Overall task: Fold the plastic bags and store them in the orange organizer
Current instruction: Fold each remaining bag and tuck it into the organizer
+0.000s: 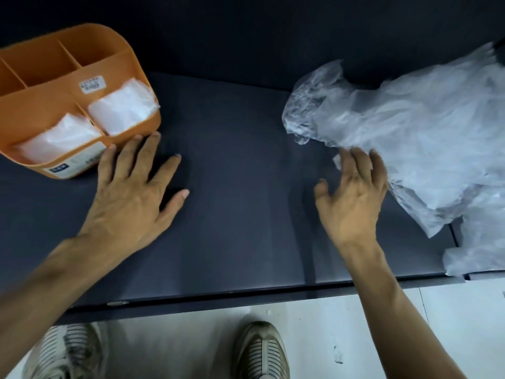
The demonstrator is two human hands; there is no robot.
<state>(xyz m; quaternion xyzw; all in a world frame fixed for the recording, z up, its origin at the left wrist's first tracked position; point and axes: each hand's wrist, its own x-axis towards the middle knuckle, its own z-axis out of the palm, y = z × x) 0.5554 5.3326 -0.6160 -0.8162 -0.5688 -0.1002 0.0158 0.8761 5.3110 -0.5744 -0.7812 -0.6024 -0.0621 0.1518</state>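
Note:
The orange organizer [41,105] stands at the table's far left, split into several compartments. Two folded plastic bags fill its front compartments, one folded bag [124,106] on the right and another folded bag [58,139] on the left. My left hand [131,192] lies flat on the table with spread fingers, fingertips touching the organizer's front wall. A heap of crumpled clear plastic bags [410,132] covers the right side. My right hand [352,195] has loosely spread fingers whose tips reach the heap's near edge; it holds nothing that I can see.
The dark table [240,187] runs to a front edge below my forearms. Part of the bag heap hangs over the table's right corner. Beneath the edge lies a pale floor with my two shoes on it. A dark wall rises behind the table.

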